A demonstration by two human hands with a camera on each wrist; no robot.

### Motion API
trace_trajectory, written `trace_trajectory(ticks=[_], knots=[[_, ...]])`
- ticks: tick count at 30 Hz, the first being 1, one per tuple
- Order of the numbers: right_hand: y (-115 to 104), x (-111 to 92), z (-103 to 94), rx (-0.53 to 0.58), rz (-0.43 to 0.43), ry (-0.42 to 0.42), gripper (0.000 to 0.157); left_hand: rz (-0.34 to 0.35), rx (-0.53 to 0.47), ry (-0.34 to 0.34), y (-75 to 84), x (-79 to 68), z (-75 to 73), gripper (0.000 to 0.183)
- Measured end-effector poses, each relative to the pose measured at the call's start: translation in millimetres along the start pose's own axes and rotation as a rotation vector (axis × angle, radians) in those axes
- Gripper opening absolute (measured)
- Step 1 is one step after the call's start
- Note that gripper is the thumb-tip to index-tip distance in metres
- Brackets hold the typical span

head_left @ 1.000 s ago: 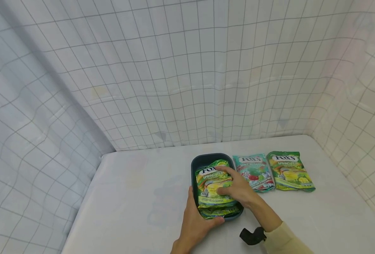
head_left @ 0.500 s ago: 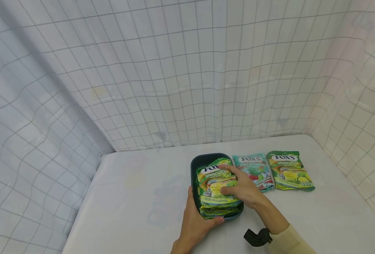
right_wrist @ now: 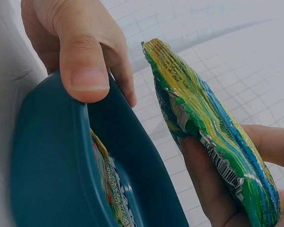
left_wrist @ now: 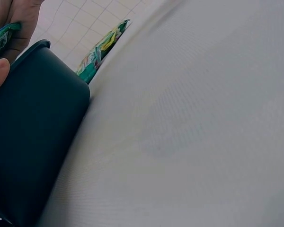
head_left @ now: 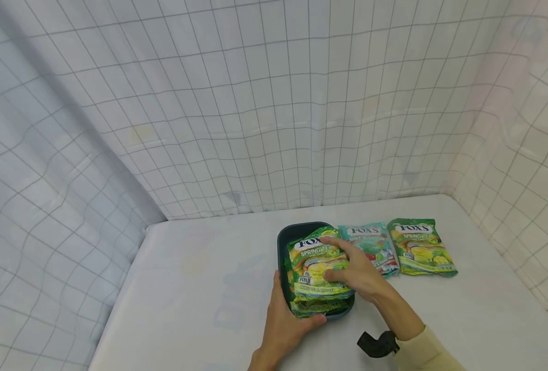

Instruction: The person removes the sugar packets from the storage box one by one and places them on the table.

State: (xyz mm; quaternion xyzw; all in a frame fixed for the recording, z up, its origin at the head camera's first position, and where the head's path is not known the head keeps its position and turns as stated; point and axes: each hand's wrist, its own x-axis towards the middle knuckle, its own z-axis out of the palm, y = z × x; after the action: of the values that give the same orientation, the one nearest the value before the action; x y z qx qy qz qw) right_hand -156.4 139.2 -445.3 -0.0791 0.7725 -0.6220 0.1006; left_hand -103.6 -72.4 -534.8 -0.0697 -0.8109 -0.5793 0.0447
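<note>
In the head view, my right hand [head_left: 361, 274] grips a green and yellow Fox's Spring Tea candy bag [head_left: 313, 281] over a dark teal plastic tub [head_left: 293, 233]. The right wrist view shows this candy bag [right_wrist: 215, 137] edge-on, apart from the tub wall, with fingers behind it. My left hand [head_left: 284, 325] holds the tub at its near left corner, its thumb [right_wrist: 87, 78] over the rim. Inside the tub lies another candy bag [head_left: 317, 309], mostly hidden under the held one. The left wrist view catches the tub's outer wall [left_wrist: 35, 127].
Right of the tub, a turquoise Fox's Mint Blossom bag [head_left: 371, 245] and another Spring Tea bag [head_left: 422, 250] lie flat on the white table [head_left: 190, 293]. A black curved piece [head_left: 377, 344] sits at the right wrist. Checked white curtains [head_left: 255, 129] enclose the table.
The right hand has shifted slightly right with the candy bag, mostly in the first half second. The left hand stays at the tub's corner.
</note>
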Motion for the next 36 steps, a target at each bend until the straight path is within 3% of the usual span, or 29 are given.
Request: trace_trajectory(ticks=[14,23,36], knots=[[-0.5,3.2,-3.1,0.015,-0.024,-0.015,0.079,-0.052,0.025,0.018,4.5,-1.0,-2.9,0.140],[1.0,2.8,-3.4,0.029,0.002,-0.009,0.077,-0.043,0.025,0.025,2.0,-2.4,-1.7,0.138],[3.9,-0.7,-7.8,0.038,-0.036,-0.025,0.079,0.002,0.007,0.009,0.3,-2.3,0.5,0.135]])
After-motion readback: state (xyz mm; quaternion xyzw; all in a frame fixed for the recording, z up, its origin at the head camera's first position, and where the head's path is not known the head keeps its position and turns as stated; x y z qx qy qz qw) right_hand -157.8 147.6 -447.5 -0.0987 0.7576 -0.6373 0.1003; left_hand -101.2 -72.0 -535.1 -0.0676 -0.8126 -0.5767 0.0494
